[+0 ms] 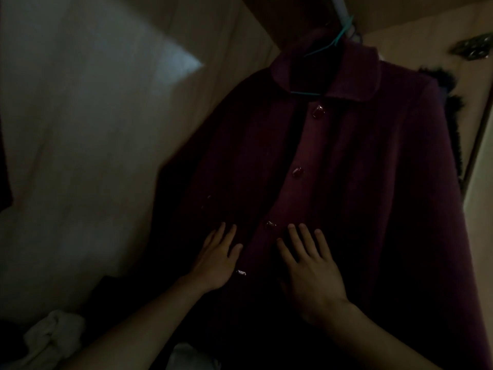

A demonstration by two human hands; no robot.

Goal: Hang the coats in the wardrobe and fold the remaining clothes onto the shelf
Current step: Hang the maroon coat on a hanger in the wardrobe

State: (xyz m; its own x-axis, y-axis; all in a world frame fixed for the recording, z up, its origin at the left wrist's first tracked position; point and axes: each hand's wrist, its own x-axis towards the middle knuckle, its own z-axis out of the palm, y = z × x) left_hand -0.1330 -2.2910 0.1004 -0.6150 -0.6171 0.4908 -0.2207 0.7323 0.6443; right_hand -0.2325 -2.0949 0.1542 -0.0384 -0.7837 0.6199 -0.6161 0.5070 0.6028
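A dark maroon coat (360,169) with a round collar and several shiny buttons hangs inside the dim wardrobe on a teal hanger (324,50), hooked over a pale rail (342,9) at the top. My left hand (217,260) lies flat on the coat's left front panel, fingers apart. My right hand (310,265) rests flat on the right front panel, fingers spread, just right of the button line. Neither hand grips the cloth.
The wardrobe's pale side wall (93,142) stands to the left. A crumpled white garment (53,335) lies at the lower left. Another dark, fur-trimmed garment (450,102) hangs behind the coat at the right, beside the wardrobe's right edge (477,145).
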